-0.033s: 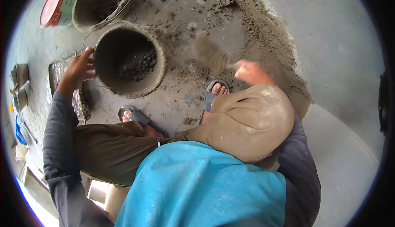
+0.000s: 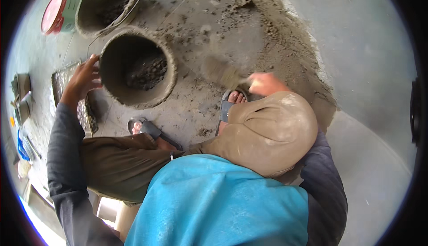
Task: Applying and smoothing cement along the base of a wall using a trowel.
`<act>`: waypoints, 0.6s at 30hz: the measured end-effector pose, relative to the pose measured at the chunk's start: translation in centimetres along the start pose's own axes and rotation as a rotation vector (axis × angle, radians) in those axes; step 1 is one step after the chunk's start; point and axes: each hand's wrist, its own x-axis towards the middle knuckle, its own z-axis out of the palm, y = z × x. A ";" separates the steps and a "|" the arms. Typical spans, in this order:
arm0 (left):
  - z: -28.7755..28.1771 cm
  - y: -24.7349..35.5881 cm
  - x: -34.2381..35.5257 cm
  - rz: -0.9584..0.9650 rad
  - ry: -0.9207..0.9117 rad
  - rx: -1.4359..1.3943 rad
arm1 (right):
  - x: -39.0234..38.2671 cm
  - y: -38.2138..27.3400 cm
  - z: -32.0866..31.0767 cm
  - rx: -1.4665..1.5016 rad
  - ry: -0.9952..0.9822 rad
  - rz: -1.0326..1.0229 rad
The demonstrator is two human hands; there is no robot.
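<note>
A mud-caked bucket (image 2: 167,92), tipped toward me, holds dark, crumbly mortar (image 2: 149,73). My left hand (image 2: 82,81) grips its left edge, the fingers bent against the outside. To the right, my right hand (image 2: 266,84) is closed round the handle of a trowel (image 2: 224,72). The trowel's blade, coated in mortar and smeared by motion, is held over the dirty floor just beyond my right sandal (image 2: 226,105). The handle is mostly hidden in my fist.
Beyond stands a second mortar-caked bucket (image 2: 84,16), beside a white-and-green tub with a red lid (image 2: 53,12). Loose mortar (image 2: 285,45) runs in a band along the pale floor at right. A dirty tray (image 2: 60,83) lies behind my left hand; small containers (image 2: 22,96) stand far left.
My right hand and the trowel have shifted slightly left and nearer to me. My left hand stays at the bucket, and the whole view has shifted a little.
</note>
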 end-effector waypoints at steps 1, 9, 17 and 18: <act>-0.8 -0.7 1.3 -0.045 0.023 -0.017 | -0.3 -0.2 1.1 0.023 -0.119 0.039; -1.9 -3.2 2.4 -0.034 0.084 0.007 | -2.0 3.5 2.2 -0.072 0.222 -0.064; -1.8 -2.7 3.4 -0.120 -0.012 0.151 | -15.3 10.6 16.4 0.094 1.003 0.795; -1.5 -2.5 3.3 -0.122 -0.008 0.114 | -15.6 10.5 16.9 0.112 0.998 0.813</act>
